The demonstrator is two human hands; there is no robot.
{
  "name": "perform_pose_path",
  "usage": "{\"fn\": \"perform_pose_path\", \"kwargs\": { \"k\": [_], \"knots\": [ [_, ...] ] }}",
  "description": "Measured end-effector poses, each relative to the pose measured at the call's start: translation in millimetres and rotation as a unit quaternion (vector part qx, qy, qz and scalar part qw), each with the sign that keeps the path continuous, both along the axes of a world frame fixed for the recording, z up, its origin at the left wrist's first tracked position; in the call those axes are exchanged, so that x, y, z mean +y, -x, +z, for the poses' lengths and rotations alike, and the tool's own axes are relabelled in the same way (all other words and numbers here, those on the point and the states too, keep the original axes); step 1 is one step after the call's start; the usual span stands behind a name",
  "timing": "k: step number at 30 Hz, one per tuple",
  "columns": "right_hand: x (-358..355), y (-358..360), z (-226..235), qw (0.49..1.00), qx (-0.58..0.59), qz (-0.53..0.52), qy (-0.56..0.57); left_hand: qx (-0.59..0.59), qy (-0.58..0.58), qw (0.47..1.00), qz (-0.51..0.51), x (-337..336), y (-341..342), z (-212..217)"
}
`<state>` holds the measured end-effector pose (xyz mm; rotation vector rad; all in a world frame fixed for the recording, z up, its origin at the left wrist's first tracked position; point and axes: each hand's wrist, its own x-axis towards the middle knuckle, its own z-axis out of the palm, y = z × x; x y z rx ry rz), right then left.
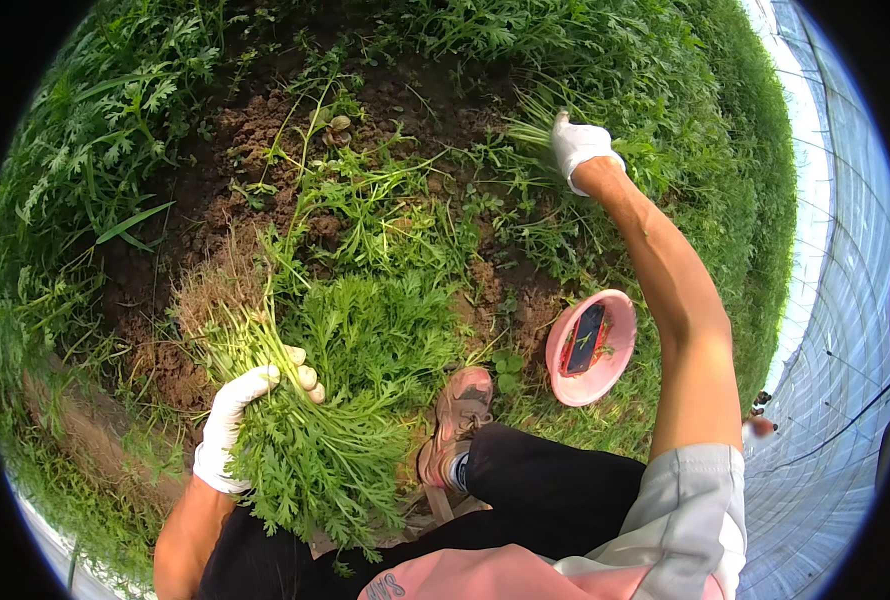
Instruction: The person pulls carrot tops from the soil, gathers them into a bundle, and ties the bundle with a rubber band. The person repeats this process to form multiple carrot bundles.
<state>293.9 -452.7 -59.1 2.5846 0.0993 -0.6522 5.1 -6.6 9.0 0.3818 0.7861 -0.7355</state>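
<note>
My left hand (pixel 233 415), in a white glove, is closed around a thick bunch of leafy greens (pixel 315 465). Its feathery leaves hang over my lap, and the brown roots (pixel 223 290) point away from me. Farther off to the right, my right hand (pixel 580 150), gloved in white too, is closed around the pale stems of a clump of greens (pixel 535 122) at the edge of the dense growth. Whether those stems are still rooted cannot be made out. A heap of cut or pulled greens (pixel 375 320) lies on the ground just beyond the held bunch.
A pink plastic bowl (pixel 622 315) stands tilted at right, with a dark phone-like slab (pixel 586 335) inside. My brown shoe (pixel 462 408) is beside the heap. Bare soil (pixel 250 130) with loose stems spreads ahead, and standing greens (pixel 125 110) border it. Translucent sheeting (pixel 825 400) rises at right.
</note>
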Motion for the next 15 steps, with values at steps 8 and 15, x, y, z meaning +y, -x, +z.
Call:
{"fn": "perform_pose_path", "kwargs": {
  "k": [8, 15],
  "knots": [
    [-37, -15, -12, 0.994, -0.034, 0.095, 0.039, 0.030, -0.019, 0.999, -0.007, 6, 1, -1],
    [3, -11, 7, 0.988, 0.145, 0.038, -0.034, -0.002, 0.001, 1.000, -0.017, 1, -1, -2]
  ]
}}
